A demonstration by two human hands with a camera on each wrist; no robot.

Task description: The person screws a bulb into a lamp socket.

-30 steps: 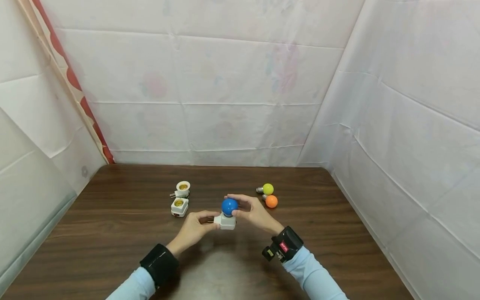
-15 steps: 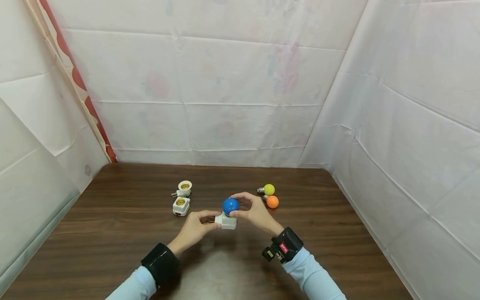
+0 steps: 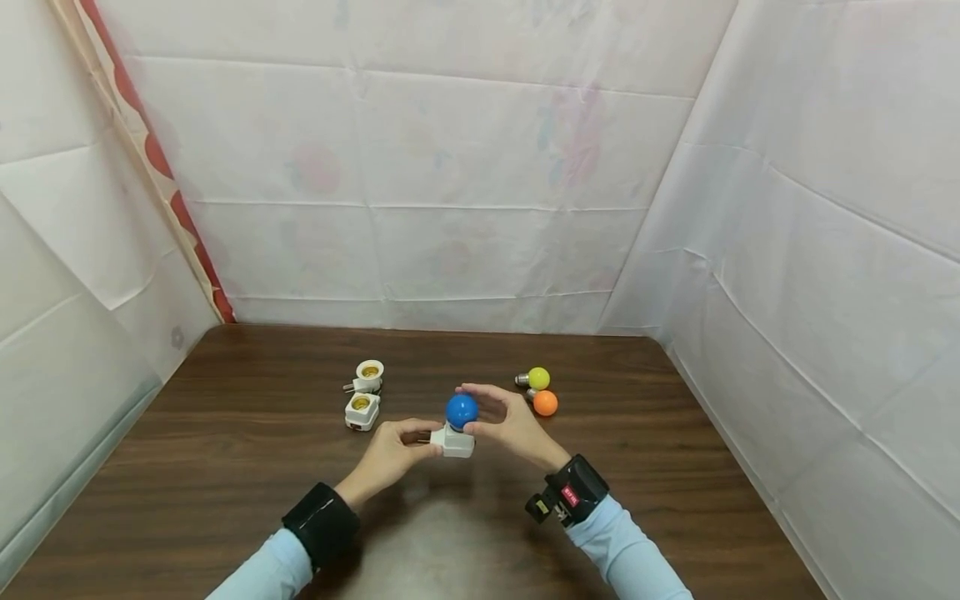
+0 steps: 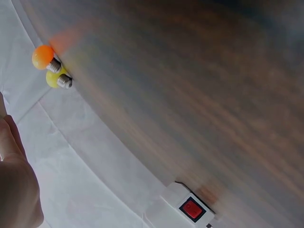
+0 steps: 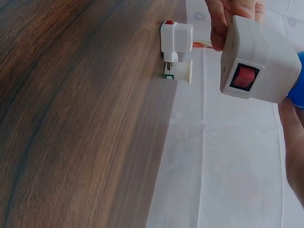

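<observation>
The round blue bulb sits in the white square plug-in socket (red switch on its side), held just above the dark wooden table. Right hand fingers curl round the bulb; left hand pinches the socket. Since half a second ago, little has shifted.

A round blue bulb is seated on a white plastic socket adapter held above the dark wooden table, between two white empty sockets on the left and the yellow and orange bulbs on the right.

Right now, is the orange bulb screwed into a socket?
No, the orange bulb lies loose on the table beside the yellow bulb.
</observation>
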